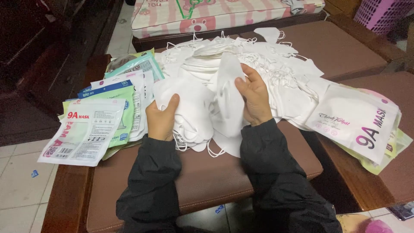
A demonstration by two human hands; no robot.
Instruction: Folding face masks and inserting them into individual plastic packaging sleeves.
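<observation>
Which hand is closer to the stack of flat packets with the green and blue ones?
Left. The left hand holds white masks right beside the packet stack. The right hand is farther away, across the mask pile, gripping an upright mask.

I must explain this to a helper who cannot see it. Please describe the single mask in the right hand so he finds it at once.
Start at the big heap of white masks on the brown cushion. At its near edge, the right hand pinches one white mask. Unlike the flat-lying masks around it, it stands upright, folded, apart from the bundle under the left hand.
</observation>
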